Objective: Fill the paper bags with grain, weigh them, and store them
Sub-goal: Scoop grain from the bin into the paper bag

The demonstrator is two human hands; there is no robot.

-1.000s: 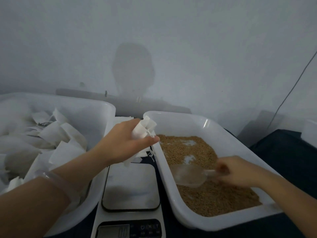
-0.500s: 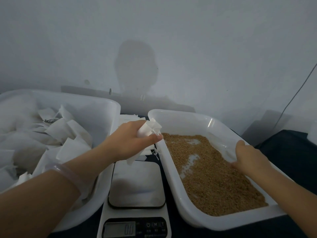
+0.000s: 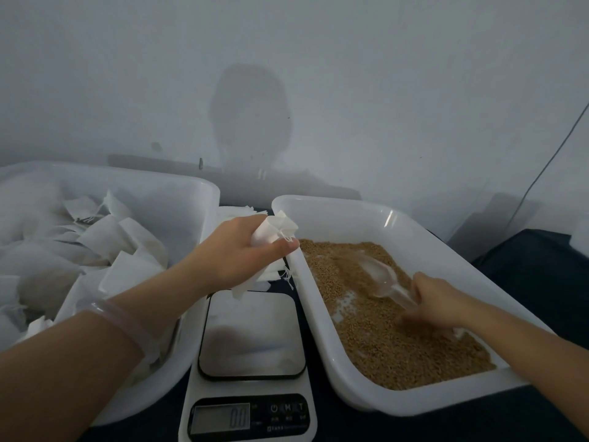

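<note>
Where the paper bag (image 3: 274, 231) is: in the left hand (image 3: 237, 255), fingers curled round it, mouth up, just beyond the scale (image 3: 251, 333).
Right hand (image 3: 441, 306): fingers wrapped round the clear scoop (image 3: 379, 273) handle, bowl low on the grain (image 3: 398, 346).
Grain tub (image 3: 350, 218): right of the scale.
Left tub (image 3: 188, 199): holds white bags (image 3: 105, 237).

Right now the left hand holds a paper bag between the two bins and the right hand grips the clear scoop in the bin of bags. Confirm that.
One thing is wrong: in the head view the right hand grips the clear scoop in the grain bin, not the bin of bags. The left hand does hold a paper bag between the bins.
</note>
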